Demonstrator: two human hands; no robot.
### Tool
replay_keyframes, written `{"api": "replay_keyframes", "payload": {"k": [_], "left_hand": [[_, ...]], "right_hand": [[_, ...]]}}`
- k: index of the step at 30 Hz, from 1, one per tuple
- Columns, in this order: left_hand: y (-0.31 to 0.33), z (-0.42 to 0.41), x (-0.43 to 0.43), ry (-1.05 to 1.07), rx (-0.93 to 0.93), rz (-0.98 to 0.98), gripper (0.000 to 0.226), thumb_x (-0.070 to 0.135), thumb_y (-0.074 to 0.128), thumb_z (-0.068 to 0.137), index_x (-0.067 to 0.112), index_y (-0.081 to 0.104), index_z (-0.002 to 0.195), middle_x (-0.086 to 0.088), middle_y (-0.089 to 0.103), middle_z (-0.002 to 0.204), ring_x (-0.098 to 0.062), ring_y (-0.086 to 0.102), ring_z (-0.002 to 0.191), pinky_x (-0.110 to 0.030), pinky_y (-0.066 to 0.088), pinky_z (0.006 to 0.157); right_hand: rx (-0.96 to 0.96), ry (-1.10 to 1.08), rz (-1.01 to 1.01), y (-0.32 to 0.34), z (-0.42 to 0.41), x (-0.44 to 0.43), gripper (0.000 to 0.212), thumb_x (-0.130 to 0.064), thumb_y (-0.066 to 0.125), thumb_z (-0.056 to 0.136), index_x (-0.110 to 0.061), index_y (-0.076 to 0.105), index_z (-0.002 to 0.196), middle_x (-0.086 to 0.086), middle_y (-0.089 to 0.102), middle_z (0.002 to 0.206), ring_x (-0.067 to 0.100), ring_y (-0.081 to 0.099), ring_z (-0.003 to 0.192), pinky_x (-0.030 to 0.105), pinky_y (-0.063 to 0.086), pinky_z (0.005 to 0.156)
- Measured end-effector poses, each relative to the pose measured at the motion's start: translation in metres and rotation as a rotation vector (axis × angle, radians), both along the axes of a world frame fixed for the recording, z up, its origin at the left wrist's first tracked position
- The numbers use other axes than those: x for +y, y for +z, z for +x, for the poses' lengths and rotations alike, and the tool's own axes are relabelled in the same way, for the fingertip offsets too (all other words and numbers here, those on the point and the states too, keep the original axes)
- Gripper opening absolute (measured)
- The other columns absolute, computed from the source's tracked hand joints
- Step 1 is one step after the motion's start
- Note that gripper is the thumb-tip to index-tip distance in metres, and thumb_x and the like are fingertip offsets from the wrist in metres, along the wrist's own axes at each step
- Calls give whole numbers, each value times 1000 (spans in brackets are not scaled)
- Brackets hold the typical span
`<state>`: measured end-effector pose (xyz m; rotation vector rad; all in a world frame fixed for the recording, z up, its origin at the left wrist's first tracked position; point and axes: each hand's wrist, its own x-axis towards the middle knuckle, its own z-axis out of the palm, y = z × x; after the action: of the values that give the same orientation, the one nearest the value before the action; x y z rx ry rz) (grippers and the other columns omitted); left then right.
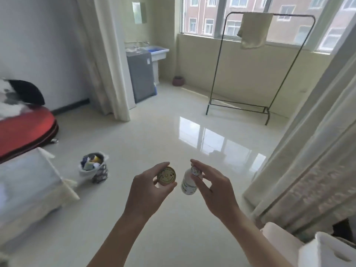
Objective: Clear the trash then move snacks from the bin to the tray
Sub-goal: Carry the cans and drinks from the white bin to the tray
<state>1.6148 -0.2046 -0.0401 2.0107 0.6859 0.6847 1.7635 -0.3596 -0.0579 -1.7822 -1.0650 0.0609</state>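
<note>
While you hold both arms out over the glossy, cream-tiled floor (pixel 173 135), your left hand (pixel 148 186) grips a small round can (pixel 166 176), thumb and fingers curled round its rim so that the flat, gold-coloured metal lid faces you. The print on the lid is too blurred to read. Just to the right, your right hand (pixel 213 186) pinches a slim white plastic bottle (pixel 186 186) by its shiny top, and the cylindrical body hangs below your fingertips. Can and bottle sit near each other in mid-air without touching.

Left of your hands and a little farther off, the bin (pixel 94 170) stands on the floor: a dark openwork basket lined with a crinkled white plastic bag and filled with crumpled wrappers and packets. Near left, a bed (pixel 25 187) with a pale, smooth cover juts in, and beyond it lies a rounded red padded mat (pixel 25 130).

At the far left stands a boxy grey washing machine (pixel 141 76) beside a white basin (pixel 159 52), behind a long, pale, softly folded curtain (pixel 109 64). At the far right, a thin black metal clothes rack (pixel 267 116) carries a limp beige towel (pixel 254 30) in front of the window. A second sheer, patterned curtain (pixel 312 151) falls along the right side.
</note>
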Motion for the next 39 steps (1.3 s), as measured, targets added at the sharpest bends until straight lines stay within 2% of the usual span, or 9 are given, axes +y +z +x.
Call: {"api": "replay_keyframes", "payload": {"k": [7,9,13,16,19,24,27,35,39], "left_hand": [[8,-153,67,234,8,12,60,24,92,72,33,70,127,30,67,108,11,62,105,-19,56,89],[9,-194,79,299,19,20,60,25,92,72,34,70,127,25,70,109,9,64,104,-20,57,89],[9,-273,103,447,47,28,58,24,92,70,44,70,120,28,71,99,9,65,97,-22,58,87],[7,-328,119,574,85,33,53,25,93,70,43,71,115,28,70,89,4,68,91,-29,59,86],[-1,-378,132,689,87,11,55,27,91,71,51,62,111,23,72,92,-4,70,92,-31,60,85],[-15,-444,159,887,104,-18,54,28,92,71,32,71,120,20,73,92,4,68,87,-18,57,78],[-23,-474,183,975,90,-62,57,31,92,70,34,71,122,20,75,92,5,70,87,-25,60,80],[-26,-549,275,1192,150,-98,53,34,90,70,37,71,119,23,75,93,6,69,92,-29,59,87],[-26,-579,316,1254,178,-109,59,33,91,72,34,68,126,18,75,99,7,69,94,-22,57,89]], "right_hand": [[59,210,7,7,-120,103,39,-22,61,100,-35,61,137,-24,63,131,1,59,122,37,54,97],[91,276,16,9,-154,129,40,-19,61,100,-35,61,137,-25,63,132,2,59,123,36,54,99],[116,430,1,11,-216,184,40,-18,62,99,-35,62,135,-26,63,130,0,59,122,29,53,99],[151,560,-19,13,-260,225,41,-15,64,98,-38,63,132,-25,66,126,-2,61,119,19,52,93],[167,669,-49,12,-301,266,41,-17,66,97,-38,64,133,-24,67,124,-3,62,116,18,51,93],[106,825,-84,0,-368,334,40,-23,66,97,-38,62,134,-28,66,123,-4,63,112,16,50,89],[89,927,-103,-12,-402,375,39,-26,65,98,-41,61,134,-29,65,124,-8,60,115,11,47,91],[25,1115,-147,-36,-491,513,37,-30,64,99,-37,61,135,-34,61,125,-16,56,111,21,51,97],[10,1184,-166,-34,-524,569,39,-30,63,99,-38,59,137,-28,62,127,-8,59,113,24,52,97]]}}
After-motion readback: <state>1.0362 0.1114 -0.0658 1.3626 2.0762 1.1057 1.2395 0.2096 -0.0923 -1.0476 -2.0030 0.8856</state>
